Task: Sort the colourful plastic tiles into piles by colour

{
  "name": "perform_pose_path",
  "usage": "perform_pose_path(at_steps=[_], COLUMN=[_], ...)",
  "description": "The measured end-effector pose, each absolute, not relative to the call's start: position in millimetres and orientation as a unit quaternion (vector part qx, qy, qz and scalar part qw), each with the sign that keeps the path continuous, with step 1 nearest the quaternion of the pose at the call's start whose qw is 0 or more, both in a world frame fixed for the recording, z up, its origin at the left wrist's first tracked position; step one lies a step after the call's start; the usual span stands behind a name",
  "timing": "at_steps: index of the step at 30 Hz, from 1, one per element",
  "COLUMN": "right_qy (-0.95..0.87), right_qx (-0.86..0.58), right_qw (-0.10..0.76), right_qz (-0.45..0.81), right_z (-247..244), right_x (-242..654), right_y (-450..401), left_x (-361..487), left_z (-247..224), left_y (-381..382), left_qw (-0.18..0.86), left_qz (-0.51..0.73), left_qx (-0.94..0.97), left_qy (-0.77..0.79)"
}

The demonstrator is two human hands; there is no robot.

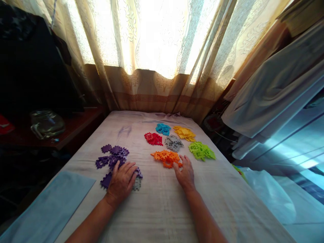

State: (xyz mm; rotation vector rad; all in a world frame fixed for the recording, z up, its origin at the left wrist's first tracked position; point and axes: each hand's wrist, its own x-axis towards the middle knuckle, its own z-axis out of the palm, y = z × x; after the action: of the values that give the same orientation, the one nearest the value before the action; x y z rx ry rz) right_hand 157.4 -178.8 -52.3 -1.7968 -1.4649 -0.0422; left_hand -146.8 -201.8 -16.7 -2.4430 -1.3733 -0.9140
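Flat notched plastic pieces lie in colour groups on a cloth-covered table point(157, 209). My left hand point(123, 179) rests spread over the purple pieces point(116, 155), with a grey piece point(137, 184) showing beside its fingers. At the right edge of the orange pile point(165, 157) is my right hand point(185, 171), fingers apart, its fingertips near or touching an orange piece. Behind the orange pile are a red pile point(153, 138), a grey pile point(173, 143) and a blue pile point(163, 129). A yellow pile point(184, 133) and a lime green pile point(201, 151) lie farther right.
A folded light blue cloth point(68, 199) covers the table's left front. Left of the table, a glass jug point(47, 125) stands on a dark red shelf point(83, 121). Curtains point(152, 87) hang behind; garments point(273, 81) and a plastic bag point(270, 192) are on the right.
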Motion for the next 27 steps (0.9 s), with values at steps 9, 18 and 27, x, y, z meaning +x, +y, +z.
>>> perform_pose_path(at_steps=[9, 18, 27], right_qy=[-0.559, -0.595, -0.607], right_qx=[-0.728, -0.691, -0.683], right_qw=[0.395, 0.411, 0.407], right_qz=[0.034, 0.008, 0.005], right_z=[-56.8, -74.3, -71.9], right_x=[154.7, 125.7, 91.3], right_y=[-146.3, -141.4, -125.2], left_x=[-39.8, -23.7, -39.9], left_z=[-5.2, -16.0, -26.6], left_y=[-144.6, -128.0, -112.9], left_qw=[-0.146, -0.177, -0.166], left_qz=[-0.164, -0.137, -0.143], left_qx=[-0.771, -0.778, -0.781], left_qy=[-0.597, -0.587, -0.585])
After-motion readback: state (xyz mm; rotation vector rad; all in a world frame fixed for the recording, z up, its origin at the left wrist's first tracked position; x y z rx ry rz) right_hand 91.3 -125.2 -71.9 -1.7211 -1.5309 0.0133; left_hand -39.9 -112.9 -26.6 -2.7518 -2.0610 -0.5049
